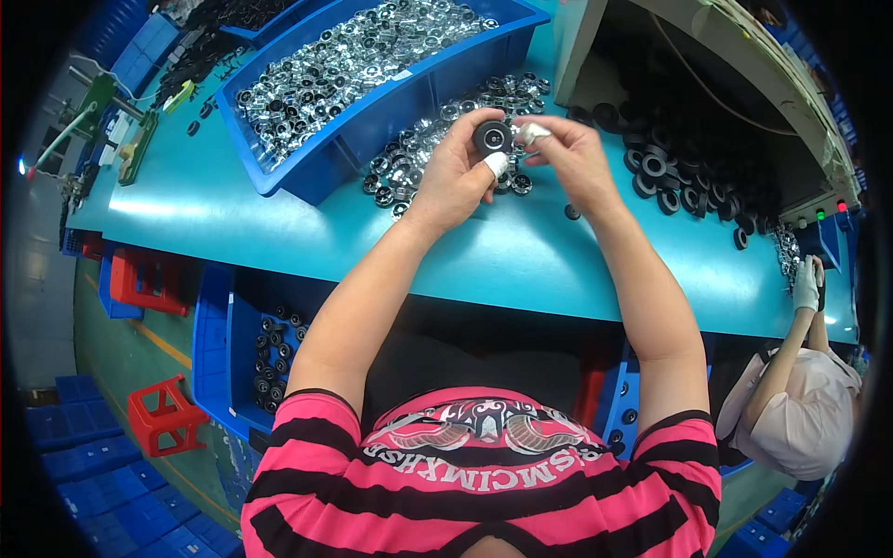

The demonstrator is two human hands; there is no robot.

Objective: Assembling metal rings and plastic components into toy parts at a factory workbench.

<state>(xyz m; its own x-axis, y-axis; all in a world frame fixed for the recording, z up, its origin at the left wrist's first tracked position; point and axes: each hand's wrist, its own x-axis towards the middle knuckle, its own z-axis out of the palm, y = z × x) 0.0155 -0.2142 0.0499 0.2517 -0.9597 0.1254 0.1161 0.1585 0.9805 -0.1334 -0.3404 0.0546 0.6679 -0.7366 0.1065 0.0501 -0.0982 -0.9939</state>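
Observation:
My left hand (448, 181) grips a small black wheel (493, 138) between thumb and fingers, its round face and hub turned up toward me. A white cover wraps the tip of that thumb. Just right of the wheel is my right hand (581, 166), thumb and forefinger drawn together, the thumb also in a white cover. Whatever may lie between those fingertips is too small or blurred to make out. Below and behind both hands spreads a loose heap of clear, shiny wheel hubs (405, 163) with dark centres.
A blue bin (349, 126) full of clear hubs stands at the back left. Black tyre rings (665, 172) are piled right, beneath a pale housing (744, 46). A green bench tool (93, 107) is far left. Under the table, a blue crate (244, 344) holds wheels. Another person (795, 400) works at right.

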